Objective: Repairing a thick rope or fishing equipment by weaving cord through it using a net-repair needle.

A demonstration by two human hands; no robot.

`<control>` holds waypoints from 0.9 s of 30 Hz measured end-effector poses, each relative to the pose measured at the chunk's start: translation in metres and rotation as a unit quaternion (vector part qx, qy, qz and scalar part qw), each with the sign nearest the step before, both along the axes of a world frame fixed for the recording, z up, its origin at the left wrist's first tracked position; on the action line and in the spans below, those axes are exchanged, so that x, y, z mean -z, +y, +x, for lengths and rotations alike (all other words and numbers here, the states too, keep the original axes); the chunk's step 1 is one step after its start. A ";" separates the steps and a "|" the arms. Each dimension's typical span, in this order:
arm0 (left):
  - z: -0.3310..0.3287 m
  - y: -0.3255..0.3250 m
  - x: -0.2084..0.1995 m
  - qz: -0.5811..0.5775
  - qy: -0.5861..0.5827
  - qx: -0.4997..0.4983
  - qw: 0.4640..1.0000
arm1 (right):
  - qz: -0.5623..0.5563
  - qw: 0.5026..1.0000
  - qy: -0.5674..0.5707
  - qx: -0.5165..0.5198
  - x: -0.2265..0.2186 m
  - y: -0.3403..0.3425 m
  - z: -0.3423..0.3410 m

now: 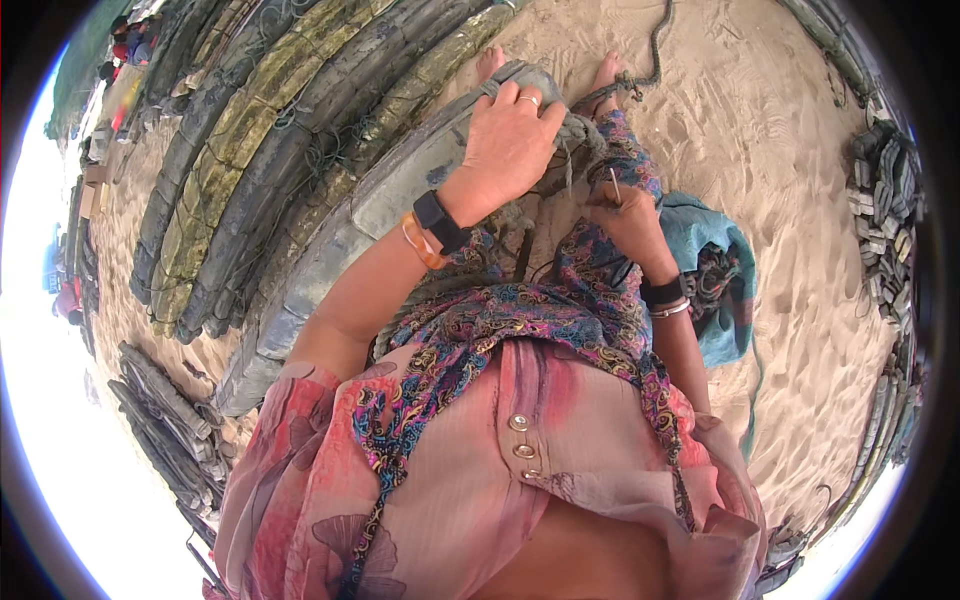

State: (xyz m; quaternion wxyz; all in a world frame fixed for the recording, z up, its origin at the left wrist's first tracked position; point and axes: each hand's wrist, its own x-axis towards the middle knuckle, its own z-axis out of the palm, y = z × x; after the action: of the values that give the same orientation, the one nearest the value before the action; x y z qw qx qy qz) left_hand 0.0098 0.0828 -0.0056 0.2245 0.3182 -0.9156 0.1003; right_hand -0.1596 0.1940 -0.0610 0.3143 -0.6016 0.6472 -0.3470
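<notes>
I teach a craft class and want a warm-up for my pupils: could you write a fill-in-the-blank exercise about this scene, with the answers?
1. The left hand rests on a grey bundle, while the ____ hand is nearer the blue bag.
2. A finger of the left hand wears a ____.
3. The feet have no shoes on; they are ____.
4. The blue bag lies on ____.

Missing words: right; ring; bare; sand.
</notes>
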 end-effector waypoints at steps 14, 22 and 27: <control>-0.005 -0.006 -0.004 0.066 0.005 0.022 0.998 | -0.294 0.946 -0.001 0.139 -0.024 -0.065 -0.012; -0.011 0.003 0.003 0.044 0.028 0.021 0.998 | -0.082 0.992 -0.052 -0.085 -0.010 -0.100 -0.030; -0.007 -0.001 0.005 0.026 0.023 0.005 0.999 | 0.022 0.989 -0.139 -0.050 -0.015 -0.072 -0.020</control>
State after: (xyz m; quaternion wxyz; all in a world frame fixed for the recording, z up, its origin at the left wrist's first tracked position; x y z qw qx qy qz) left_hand 0.0032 0.0815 -0.0108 0.2375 0.3218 -0.9140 0.0679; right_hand -0.1797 0.1217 -0.0460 0.4317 -0.5722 0.5736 -0.3966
